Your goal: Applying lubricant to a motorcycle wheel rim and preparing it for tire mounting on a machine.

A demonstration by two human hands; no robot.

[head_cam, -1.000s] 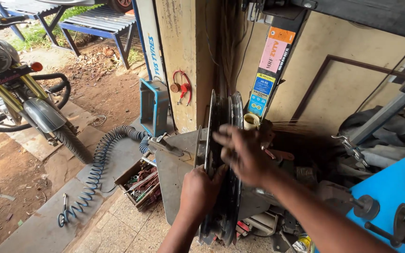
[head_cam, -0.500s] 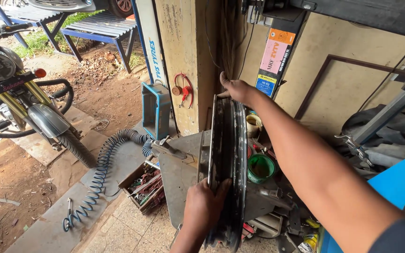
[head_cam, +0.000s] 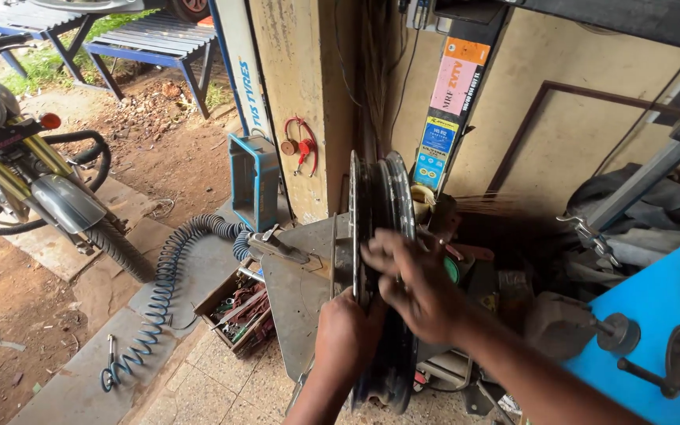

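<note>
Both hands on an upright wheel rim at a workshop stand.

The wheel rim (head_cam: pixel 379 236) stands on edge against a grey metal plate (head_cam: pixel 297 283). The left hand (head_cam: pixel 345 334) is closed around the rim's lower near edge; the right hand (head_cam: pixel 411 275) lies across its face, fingers spread (blurred, so its grip seems loose at best). Left of the rim, a coiled air hose (head_cam: pixel 159 291) trails over the ground, a motorcycle (head_cam: pixel 33 181) beyond it.

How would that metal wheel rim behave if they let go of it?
Standing on edge, the wheel rim would probably roll or topple once the left hand and right hand let go. It looks like stiff metal, likely heavy, and its shiny surface may be slippery.
</note>
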